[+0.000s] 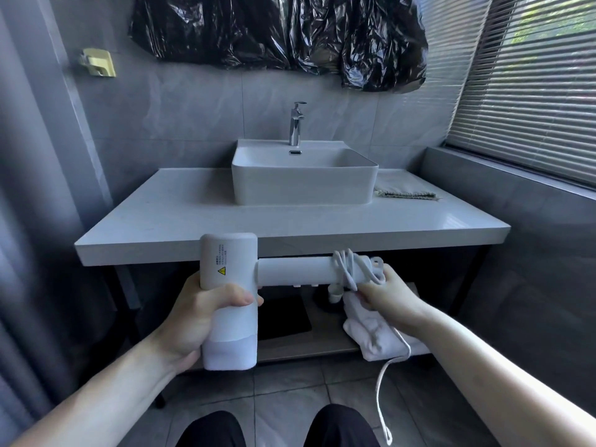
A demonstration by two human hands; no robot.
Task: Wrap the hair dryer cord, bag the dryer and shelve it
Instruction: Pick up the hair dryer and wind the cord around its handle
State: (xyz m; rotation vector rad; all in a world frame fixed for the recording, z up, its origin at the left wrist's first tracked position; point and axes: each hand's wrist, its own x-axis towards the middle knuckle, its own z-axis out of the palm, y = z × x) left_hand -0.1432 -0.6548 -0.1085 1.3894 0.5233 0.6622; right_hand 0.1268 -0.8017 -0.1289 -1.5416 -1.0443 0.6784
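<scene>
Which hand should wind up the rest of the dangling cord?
The right hand. It already pinches the cord at the coils on the hair dryer handle, and the loose end hangs below it. The left hand grips the dryer body, steadying it.

Hair dryer (pixel 229 304) white, with a yellow warning triangle and small grey print on its label; cord (pixel 351 269) white too. Basin (pixel 303 175) white, countertop (pixel 180 221) pale grey, tap (pixel 296 124) chrome, wall tiles (pixel 180 117) grey with faint marbling. Plastic sheet (pixel 277 30) up top glossy black, wall hook (pixel 98 62) pale yellow, blinds (pixel 529 91) grey-striped, towel (pixel 374 337) on the lower shelf white, cloth (pixel 404 190) beside the basin greyish-green.
</scene>
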